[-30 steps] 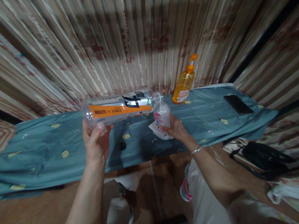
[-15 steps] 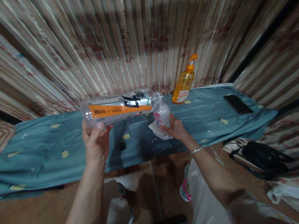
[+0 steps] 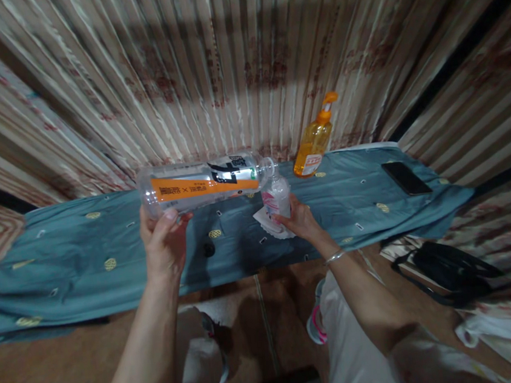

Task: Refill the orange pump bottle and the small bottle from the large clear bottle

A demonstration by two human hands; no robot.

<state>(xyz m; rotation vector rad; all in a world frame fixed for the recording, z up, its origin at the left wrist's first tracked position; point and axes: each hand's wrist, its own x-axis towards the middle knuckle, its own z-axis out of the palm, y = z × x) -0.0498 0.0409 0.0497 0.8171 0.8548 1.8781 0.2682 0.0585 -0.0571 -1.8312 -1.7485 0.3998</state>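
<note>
Fingers of the left hand (image 3: 164,245) grasp the base of a big clear bottle (image 3: 204,184), held level with its mouth over a small bottle (image 3: 276,195). That small bottle stands on the teal cloth (image 3: 84,258), gripped by the right hand (image 3: 298,218). Beyond it stands an orange pump bottle (image 3: 315,140); a phone (image 3: 406,178) lies well to its right.

Dim, warm indoor light, prob. from above and behind the person: a broad head-and-shoulder shadow falls on the far curtain (image 3: 241,53). Softer shadows lie under the hands on the desk (image 3: 62,266) and on the near floor. Small glare on the clear bottle (image 3: 202,185); the orange pump bottle (image 3: 314,139) glows a bit. Strong wide-angle bend at left and right edges, curtain stripes fan out. Overall soft and grainy, corners smeared.
</note>
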